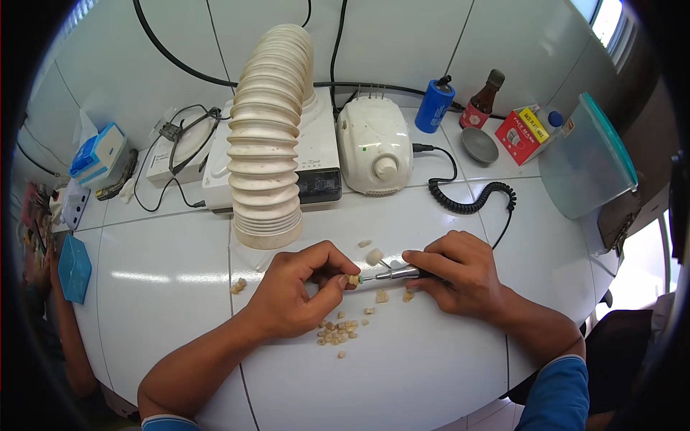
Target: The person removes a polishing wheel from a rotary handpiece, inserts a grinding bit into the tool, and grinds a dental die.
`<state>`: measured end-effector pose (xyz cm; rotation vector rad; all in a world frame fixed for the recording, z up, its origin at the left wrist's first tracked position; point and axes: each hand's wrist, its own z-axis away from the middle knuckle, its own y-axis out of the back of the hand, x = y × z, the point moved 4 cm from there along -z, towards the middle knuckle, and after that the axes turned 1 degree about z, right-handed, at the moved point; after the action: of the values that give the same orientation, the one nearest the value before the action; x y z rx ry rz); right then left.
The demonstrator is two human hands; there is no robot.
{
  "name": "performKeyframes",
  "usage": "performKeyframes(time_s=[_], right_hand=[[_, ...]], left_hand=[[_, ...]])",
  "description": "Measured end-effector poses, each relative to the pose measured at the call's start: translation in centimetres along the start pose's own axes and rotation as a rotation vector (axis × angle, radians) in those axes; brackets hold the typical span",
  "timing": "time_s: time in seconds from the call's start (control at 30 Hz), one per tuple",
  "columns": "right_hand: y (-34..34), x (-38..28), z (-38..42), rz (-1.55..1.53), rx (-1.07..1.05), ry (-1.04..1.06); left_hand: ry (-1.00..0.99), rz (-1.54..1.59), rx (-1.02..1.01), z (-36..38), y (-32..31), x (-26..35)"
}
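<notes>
My left hand (298,287) pinches a small beige tooth-like piece (353,279) between thumb and fingertips, just above the white tiled bench. My right hand (460,276) grips a slim metal handpiece (399,273) like a pen, its tip touching that piece. Several more small beige pieces (338,332) lie scattered on the bench below and between my hands. A larger whitish piece (374,256) rests just beyond the handpiece tip.
A ribbed white suction hose (267,144) opens right behind my left hand. Behind it stand a white motor unit (374,146), a coiled black cord (474,201), a blue canister (435,105), a brown bottle (484,100) and a teal-lidded container (589,158).
</notes>
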<state>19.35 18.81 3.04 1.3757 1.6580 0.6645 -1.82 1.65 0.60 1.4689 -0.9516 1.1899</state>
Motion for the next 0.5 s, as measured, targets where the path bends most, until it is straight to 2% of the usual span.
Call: performKeyframes(time_s=[0.5], right_hand=[[-0.17, 0.0, 0.09, 0.015, -0.021, 0.009]], left_hand=[[0.041, -0.004, -0.01, -0.05, 0.01, 0.51]])
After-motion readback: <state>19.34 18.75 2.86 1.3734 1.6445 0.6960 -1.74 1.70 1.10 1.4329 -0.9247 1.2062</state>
